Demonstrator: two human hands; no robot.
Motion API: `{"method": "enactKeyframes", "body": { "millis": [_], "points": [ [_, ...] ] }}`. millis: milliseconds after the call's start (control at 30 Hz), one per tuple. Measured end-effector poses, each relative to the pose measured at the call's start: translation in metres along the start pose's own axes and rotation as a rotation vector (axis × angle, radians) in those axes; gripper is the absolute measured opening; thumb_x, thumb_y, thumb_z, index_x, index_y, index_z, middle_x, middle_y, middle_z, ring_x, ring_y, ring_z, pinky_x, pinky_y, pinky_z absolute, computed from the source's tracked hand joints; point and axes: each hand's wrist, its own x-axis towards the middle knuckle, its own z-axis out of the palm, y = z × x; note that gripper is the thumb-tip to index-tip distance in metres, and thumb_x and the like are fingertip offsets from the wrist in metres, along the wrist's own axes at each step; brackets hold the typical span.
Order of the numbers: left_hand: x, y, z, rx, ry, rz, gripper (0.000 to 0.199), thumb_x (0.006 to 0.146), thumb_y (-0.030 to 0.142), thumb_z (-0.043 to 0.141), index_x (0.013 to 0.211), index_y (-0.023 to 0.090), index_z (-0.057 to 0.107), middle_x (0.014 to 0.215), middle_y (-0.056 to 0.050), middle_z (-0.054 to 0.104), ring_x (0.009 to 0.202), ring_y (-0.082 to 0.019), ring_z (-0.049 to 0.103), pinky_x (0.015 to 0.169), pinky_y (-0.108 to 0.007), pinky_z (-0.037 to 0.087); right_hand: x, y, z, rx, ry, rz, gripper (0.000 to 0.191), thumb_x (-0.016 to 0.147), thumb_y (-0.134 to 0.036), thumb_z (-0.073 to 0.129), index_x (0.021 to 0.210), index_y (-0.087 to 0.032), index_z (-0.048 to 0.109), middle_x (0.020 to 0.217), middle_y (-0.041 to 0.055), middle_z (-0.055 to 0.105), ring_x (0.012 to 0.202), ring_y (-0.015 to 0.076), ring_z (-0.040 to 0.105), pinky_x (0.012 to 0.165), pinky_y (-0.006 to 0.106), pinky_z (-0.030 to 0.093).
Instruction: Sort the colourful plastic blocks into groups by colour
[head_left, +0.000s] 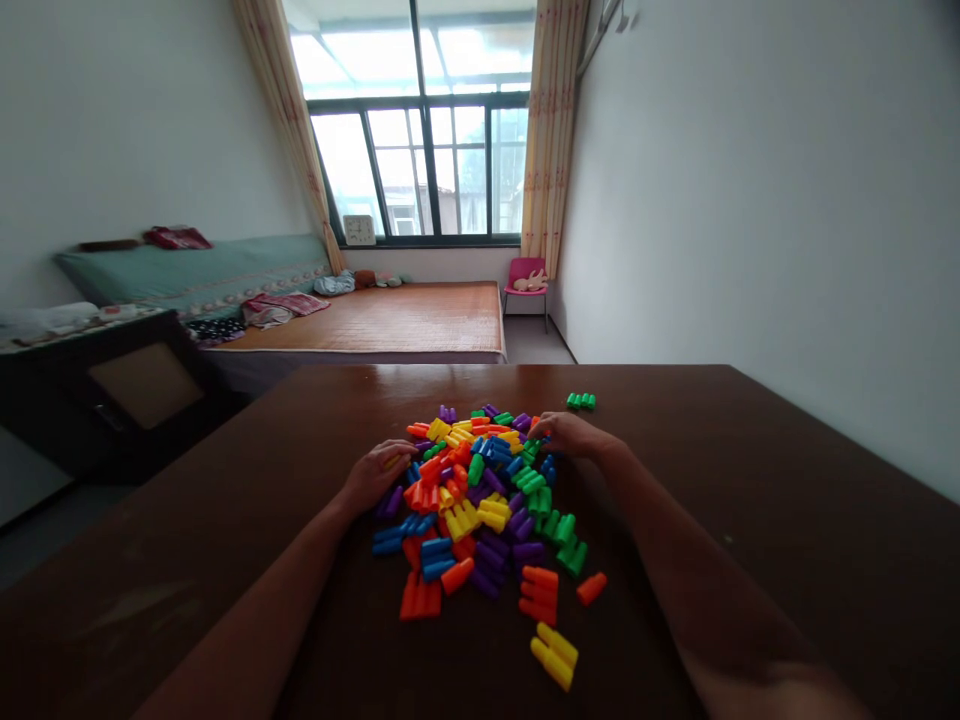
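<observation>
Touching blocks (475, 470): left hand (375, 472), right hand (574, 435), half-curled.

Between my left hand (380, 468) and right hand (571, 435), the block pile (491, 485) lies on the table (225, 520), well inside its side edges; beyond the far edge stands a bed (390, 318).

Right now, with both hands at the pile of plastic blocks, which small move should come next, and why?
Perhaps the right hand should lift the green block close to it and set it beside the green three-pronged block: the first seems within easy reach, and the second lies apart from the mixed-colour pile.
</observation>
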Motion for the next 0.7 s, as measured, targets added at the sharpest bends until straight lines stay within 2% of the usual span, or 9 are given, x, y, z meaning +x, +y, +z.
{"method": "enactKeyframes", "body": {
  "millis": [100,200,400,567,700],
  "points": [
    [0.000,0.002,0.000,-0.001,0.004,0.006,0.033,0.087,0.046,0.051,0.100,0.023,0.071,0.110,-0.007,0.067,0.107,-0.022,0.060,0.099,-0.036,0.046,0.003,-0.005,0.006,-0.125,-0.031,-0.017,0.039,0.064,-0.018,0.074,0.102,-0.023,0.072,0.103,0.0052,0.065,0.086,0.0180,0.060,0.079,0.026,0.046],
    [0.000,0.000,0.000,0.001,0.002,0.011,0.034,0.087,0.046,0.051,0.101,0.023,0.071,0.111,-0.007,0.067,0.107,-0.022,0.060,0.099,-0.036,0.045,0.003,-0.012,0.007,-0.121,-0.045,-0.025,0.040,0.066,-0.022,0.074,0.106,-0.022,0.071,0.104,0.0064,0.064,0.085,0.0175,0.060,0.076,0.025,0.046],
    [0.001,-0.004,0.000,0.014,-0.012,0.015,0.035,0.089,0.046,0.049,0.104,0.022,0.070,0.113,-0.007,0.066,0.109,-0.023,0.059,0.099,-0.035,0.045,0.001,-0.024,-0.002,-0.112,-0.088,0.017,0.032,0.070,-0.019,0.068,0.102,-0.020,0.071,0.095,0.0047,0.067,0.077,0.0151,0.060,0.070,0.023,0.045],
    [0.001,-0.006,0.000,0.024,-0.014,0.020,0.035,0.089,0.046,0.049,0.103,0.023,0.070,0.114,-0.006,0.066,0.109,-0.023,0.059,0.099,-0.034,0.045,0.001,-0.022,0.001,-0.082,-0.102,-0.048,0.040,0.067,-0.012,0.066,0.106,-0.021,0.069,0.101,0.0038,0.068,0.083,0.0157,0.060,0.074,0.024,0.044],
    [0.001,-0.006,0.000,0.032,-0.011,0.025,0.034,0.089,0.046,0.050,0.103,0.023,0.070,0.115,-0.006,0.066,0.109,-0.022,0.059,0.098,-0.034,0.046,0.002,-0.013,0.001,-0.027,-0.129,0.014,0.034,0.064,-0.017,0.071,0.098,-0.022,0.071,0.092,0.0013,0.069,0.080,0.0164,0.061,0.071,0.024,0.045]
  ]
}}
